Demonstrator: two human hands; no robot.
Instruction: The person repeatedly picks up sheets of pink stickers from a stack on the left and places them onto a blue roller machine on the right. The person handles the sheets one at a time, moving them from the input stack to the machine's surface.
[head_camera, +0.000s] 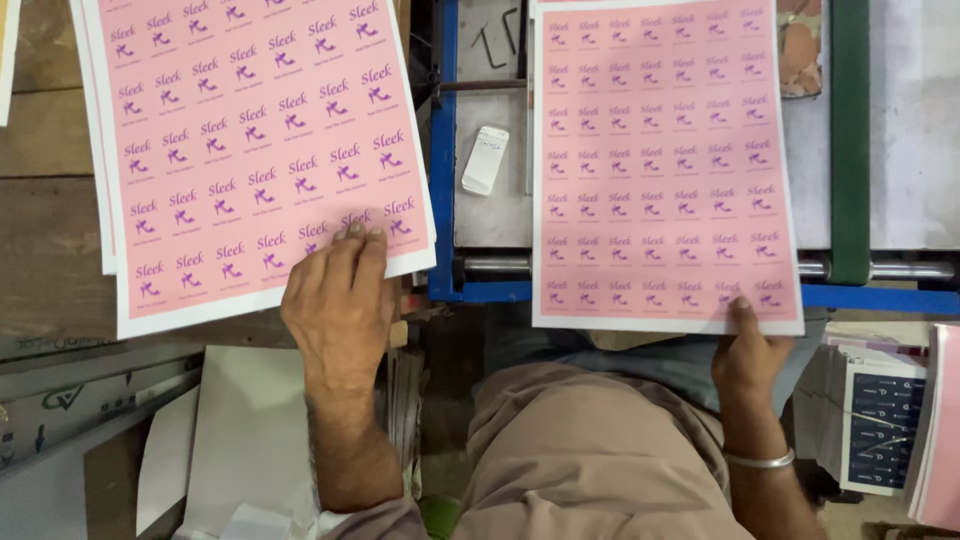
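- At the far left a wooden surface carries a stack of pink printed sheets, each covered with rows of small purple shoe marks and framed by a white margin; the stack lies tilted, its lower edge running up toward the right.
- Below the stack, white paper sheets and a grey metal rail lie near the bottom left corner.
- The left hand lies flat, palm down, fingers stretched out and close together, their tips pressing on the lower right corner of the top sheet of the stack; it grips nothing.
- Right of the stack a blue machine frame runs upright, with a grey metal plate beside it on which a small white block lies.
- A single pink printed sheet lies straight on that plate, its lower edge overhanging the blue crossbar.
- The right hand pinches the sheet's lower right corner, thumb on top and the fingers hidden beneath; a silver bangle circles the wrist.
- A green upright bar stands just right of the sheet.
- At the far right, a stack of dark blue printed cards sits beside more pink sheets.
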